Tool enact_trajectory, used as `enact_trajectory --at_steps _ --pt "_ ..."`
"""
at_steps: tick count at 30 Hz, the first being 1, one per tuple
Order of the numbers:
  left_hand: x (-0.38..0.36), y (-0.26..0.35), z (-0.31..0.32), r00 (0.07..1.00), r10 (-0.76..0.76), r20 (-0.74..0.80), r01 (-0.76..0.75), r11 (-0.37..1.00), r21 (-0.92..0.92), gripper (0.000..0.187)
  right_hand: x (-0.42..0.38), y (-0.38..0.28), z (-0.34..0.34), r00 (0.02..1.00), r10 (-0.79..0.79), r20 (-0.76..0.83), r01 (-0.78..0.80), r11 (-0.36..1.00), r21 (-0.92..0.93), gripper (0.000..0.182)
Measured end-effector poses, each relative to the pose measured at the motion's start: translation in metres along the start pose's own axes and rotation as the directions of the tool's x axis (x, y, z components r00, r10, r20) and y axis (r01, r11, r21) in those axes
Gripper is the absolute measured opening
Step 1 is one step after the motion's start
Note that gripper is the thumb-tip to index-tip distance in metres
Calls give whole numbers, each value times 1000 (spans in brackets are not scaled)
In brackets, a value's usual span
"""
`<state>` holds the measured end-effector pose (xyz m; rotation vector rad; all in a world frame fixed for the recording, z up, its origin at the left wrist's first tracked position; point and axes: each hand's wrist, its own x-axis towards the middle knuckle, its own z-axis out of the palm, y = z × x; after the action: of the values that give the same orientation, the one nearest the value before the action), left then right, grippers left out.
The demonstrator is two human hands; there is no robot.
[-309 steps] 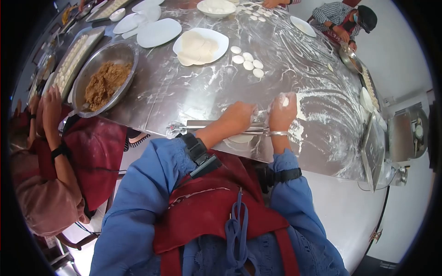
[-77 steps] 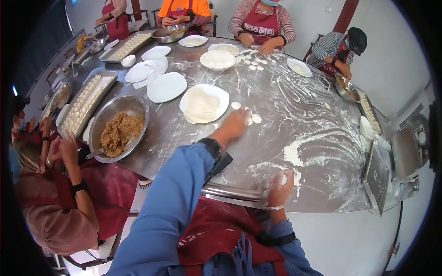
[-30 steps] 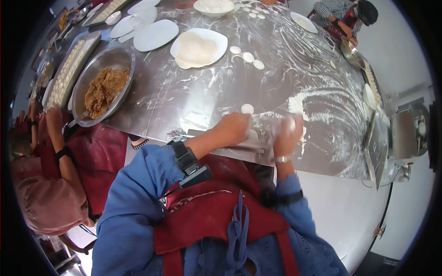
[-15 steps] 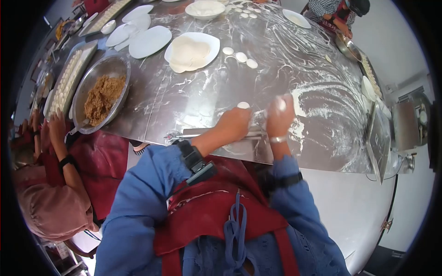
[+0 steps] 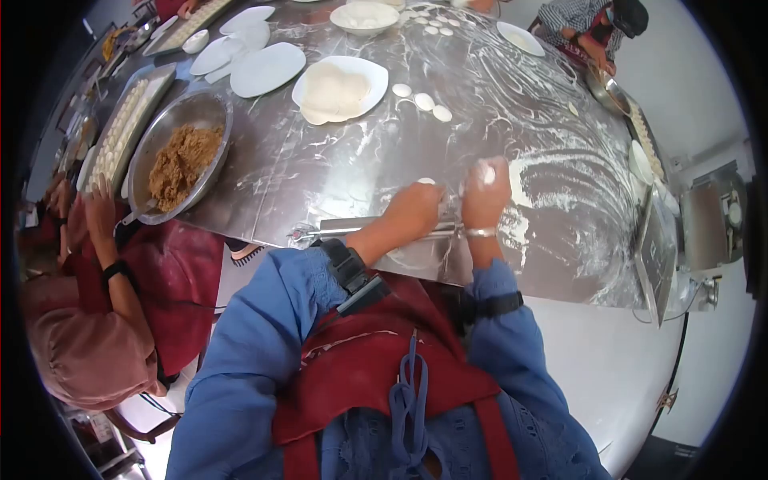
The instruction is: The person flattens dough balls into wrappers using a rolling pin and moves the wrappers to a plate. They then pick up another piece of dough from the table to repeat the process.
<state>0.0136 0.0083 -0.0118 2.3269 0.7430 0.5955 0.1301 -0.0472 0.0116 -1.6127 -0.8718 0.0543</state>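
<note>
Over the near edge of the floured steel table (image 5: 320,176), my left hand (image 5: 412,210) is closed, fingers curled. A small white dough piece (image 5: 426,181) shows at its upper edge and seems gripped there; most of it is hidden. Just to the right, my right hand (image 5: 486,202) is wrapped round a white dough ball (image 5: 488,174), which peeks out at the top of the fist. Farther back lie several flat dough pieces (image 5: 424,102). Beside them a white plate (image 5: 376,76) carries a stack of rolled dough wrappers (image 5: 334,92).
A steel bowl (image 5: 222,156) of brown filling (image 5: 186,164) stands to the left, near a tray of dumplings (image 5: 124,132) and a co-worker's hand (image 5: 100,212). White plates (image 5: 268,70) and a flour bowl (image 5: 365,16) sit farther back. Another person (image 5: 592,32) works at the far right.
My two hands stay closed and have shifted only slightly. The view has tilted a little. The co-worker's hand on the left remains by the dumpling tray.
</note>
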Motion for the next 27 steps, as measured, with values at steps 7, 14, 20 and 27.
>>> enact_trajectory --at_steps 7,14,20,27 --pt "-26 -2 -31 980 -28 198 26 1000 13 13 -40 0 -35 998 47 -33 -46 999 25 7" --pt "0 5 -16 991 -80 110 78 997 15 14 -1 7 -1 994 -108 -22 104 986 -134 8" --pt "-24 -8 -28 986 2 166 14 995 -97 9 -52 -12 -40 981 192 -21 -189 977 96 9" --pt "-2 6 -10 991 -27 135 32 999 -39 12 -4 6 -3 996 -80 -36 77 995 -70 6"
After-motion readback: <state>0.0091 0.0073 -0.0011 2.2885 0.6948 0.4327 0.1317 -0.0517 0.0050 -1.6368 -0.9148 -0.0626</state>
